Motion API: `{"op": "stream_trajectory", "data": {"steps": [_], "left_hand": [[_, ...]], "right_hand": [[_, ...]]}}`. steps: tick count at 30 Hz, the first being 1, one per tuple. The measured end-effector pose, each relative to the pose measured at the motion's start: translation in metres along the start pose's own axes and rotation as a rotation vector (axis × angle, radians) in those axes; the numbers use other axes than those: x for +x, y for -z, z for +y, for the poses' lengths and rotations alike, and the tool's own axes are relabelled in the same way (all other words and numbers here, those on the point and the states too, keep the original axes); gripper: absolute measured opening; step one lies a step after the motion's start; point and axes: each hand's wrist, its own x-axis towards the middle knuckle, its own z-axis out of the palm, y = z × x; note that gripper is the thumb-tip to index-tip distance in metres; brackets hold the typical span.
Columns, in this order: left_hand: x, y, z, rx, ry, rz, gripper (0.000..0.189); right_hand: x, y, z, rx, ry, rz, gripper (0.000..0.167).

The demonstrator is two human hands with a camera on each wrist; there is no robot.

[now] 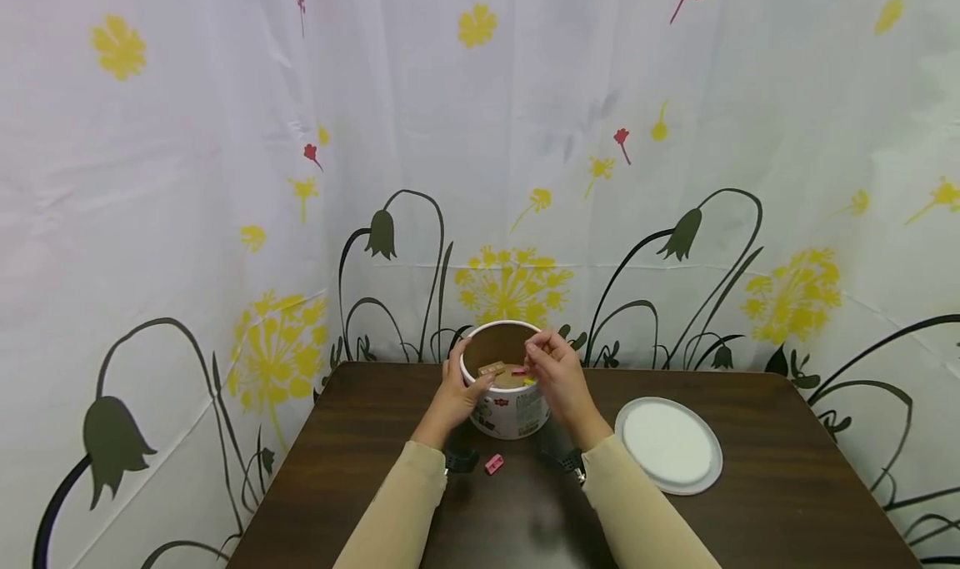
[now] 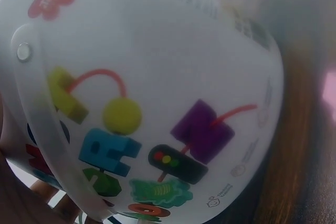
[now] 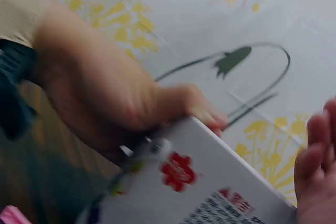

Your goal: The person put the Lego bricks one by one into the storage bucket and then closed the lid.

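A white bucket [image 1: 504, 419] with printed pictures stands on the table, its mouth tipped toward me. My left hand [image 1: 455, 392] grips its left rim, the thumb on the near edge. In the right wrist view that left hand [image 3: 105, 82] clasps the rim. At the bucket's right rim is my right hand [image 1: 555, 373], fingers bent and fingertips close together over the opening; whether they pinch anything is too small to tell. Inside the bucket lie a tan block [image 1: 491, 369], a pink piece [image 1: 518, 372] and a yellow piece [image 1: 529, 381].
A small pink block [image 1: 493, 464] lies on the dark wooden table [image 1: 360, 469] in front of the bucket. To the right rests a round white lid [image 1: 670, 446]. Behind the table hangs a flower-print curtain [image 1: 420, 136].
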Motion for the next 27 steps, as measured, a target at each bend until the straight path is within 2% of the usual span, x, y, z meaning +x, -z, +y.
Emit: {"op": "stream_trajectory", "data": {"steps": [2,4,7,9,14,17,21,24,27], "left_hand": [[-0.001,0.0,-0.001,-0.006,-0.001,0.0,0.096],[-0.001,0.0,-0.001,-0.007,-0.008,-0.001,0.097],[-0.002,0.001,-0.002,0.002,-0.016,-0.003,0.096],[-0.001,0.001,-0.002,0.004,-0.019,-0.003,0.095],[-0.001,0.001,-0.002,0.011,-0.033,0.006,0.095],[-0.001,0.002,-0.001,0.016,-0.026,0.017,0.095],[-0.002,0.002,-0.002,0.009,-0.018,0.026,0.095],[-0.002,0.002,-0.003,0.002,-0.025,0.019,0.095],[-0.003,0.0,-0.004,-0.005,-0.03,0.007,0.095]], "right_hand": [[-0.011,-0.004,0.0,-0.067,-0.005,0.006,0.004],[-0.024,-0.01,-0.002,-0.14,-0.021,0.017,0.011],[-0.042,-0.017,-0.004,-0.238,-0.079,0.008,0.021],[-0.054,-0.021,-0.003,-0.295,-0.129,-0.013,0.022],[-0.074,-0.023,0.008,-0.486,-0.212,-0.13,0.011],[-0.084,-0.022,0.021,-0.631,-0.209,-0.241,0.013],[-0.093,-0.019,0.046,-0.663,-0.21,-0.314,0.026],[-0.1,-0.016,0.062,-0.615,-0.249,-0.268,0.029],[-0.104,-0.013,0.076,-0.57,-0.313,-0.172,0.03]]}}
